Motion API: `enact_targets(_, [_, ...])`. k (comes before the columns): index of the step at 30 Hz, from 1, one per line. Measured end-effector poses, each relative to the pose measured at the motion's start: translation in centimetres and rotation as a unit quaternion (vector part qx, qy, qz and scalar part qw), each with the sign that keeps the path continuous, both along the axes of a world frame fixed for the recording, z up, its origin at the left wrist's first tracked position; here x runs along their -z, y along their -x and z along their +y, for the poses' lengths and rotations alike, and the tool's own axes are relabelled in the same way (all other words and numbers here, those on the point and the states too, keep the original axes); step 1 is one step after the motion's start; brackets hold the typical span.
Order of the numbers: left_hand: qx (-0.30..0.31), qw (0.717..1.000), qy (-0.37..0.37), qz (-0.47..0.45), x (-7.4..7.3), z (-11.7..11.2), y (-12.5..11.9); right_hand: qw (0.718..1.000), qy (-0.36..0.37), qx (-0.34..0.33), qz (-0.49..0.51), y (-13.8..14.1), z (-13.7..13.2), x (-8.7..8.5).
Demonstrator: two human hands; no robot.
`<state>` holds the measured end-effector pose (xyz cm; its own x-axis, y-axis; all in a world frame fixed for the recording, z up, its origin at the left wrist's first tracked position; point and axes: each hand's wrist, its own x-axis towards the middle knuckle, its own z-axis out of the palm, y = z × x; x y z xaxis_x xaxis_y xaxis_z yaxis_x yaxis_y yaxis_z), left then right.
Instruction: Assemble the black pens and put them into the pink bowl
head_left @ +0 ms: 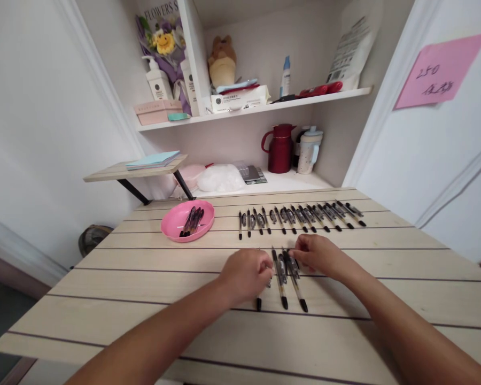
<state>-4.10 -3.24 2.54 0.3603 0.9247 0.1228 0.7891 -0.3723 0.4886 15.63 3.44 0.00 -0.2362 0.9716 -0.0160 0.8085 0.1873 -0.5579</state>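
Note:
My left hand (245,274) is curled in a loose fist on the wooden table (144,283), closed on a black pen whose tip (258,305) sticks out below it. My right hand (318,255) rests beside it, fingers pinched at the top ends of a few black pens (289,278) lying side by side between both hands. Farther back, a long row of several black pens and caps (300,216) lies across the table. A pink plate (176,220) at the left holds several more pens (192,221).
Behind the table a low shelf carries a red jug (280,148), a white speckled jug (309,149) and a plastic bag (221,178). An upper shelf (324,96) holds bottles and boxes. A small side shelf (136,171) with a notebook juts out left. A pink note (439,72) hangs on the right wall.

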Motion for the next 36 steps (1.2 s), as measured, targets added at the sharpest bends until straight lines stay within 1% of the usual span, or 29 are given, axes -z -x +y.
enact_targets(4, [0.028,0.998,-0.023,0.048,1.2,-1.1,-2.9,0.997,-0.031,0.001,-0.067,0.5,-0.3,0.1])
enact_targets(7, [0.038,0.994,-0.045,0.094,1.7,-1.3,-4.3,0.995,-0.044,0.013,-0.091,0.7,-0.3,0.3])
enact_targets(10, [0.031,0.989,-0.063,0.129,1.7,-1.3,-5.3,0.993,-0.05,0.025,-0.104,0.6,-0.3,0.2])
enact_targets(13, [0.019,0.985,-0.074,0.153,1.8,-1.1,-6.1,0.993,-0.045,0.022,-0.105,0.6,-0.3,0.2])
enact_targets(18, [0.015,0.982,-0.07,0.177,2.3,-0.8,-7.2,0.992,-0.042,0.014,-0.115,0.7,-0.3,0.6])
enact_targets(20, [0.008,0.982,-0.062,0.176,2.3,-0.9,-7.5,0.992,-0.042,0.012,-0.12,0.6,-0.2,0.7])
enact_targets(23, [-0.006,0.983,-0.046,0.176,2.0,-0.9,-7.7,0.991,-0.044,0.017,-0.128,0.2,0.0,0.7])
enact_targets(28, [-0.02,0.976,-0.01,0.217,1.2,-0.7,-8.0,0.987,-0.035,0.042,-0.152,-0.6,0.6,0.5])
enact_targets(31, [-0.027,0.974,0.0,0.224,0.9,-0.4,-8.0,0.985,-0.032,0.052,-0.161,-1.0,1.0,0.4])
enact_targets(34, [-0.051,0.977,0.0,0.205,0.7,0.1,-7.3,0.983,-0.046,0.068,-0.163,-1.5,1.0,-0.1])
enact_targets(36, [-0.077,0.984,-0.002,0.164,0.3,0.7,-6.4,0.982,-0.059,0.077,-0.164,-1.8,0.6,-0.8])
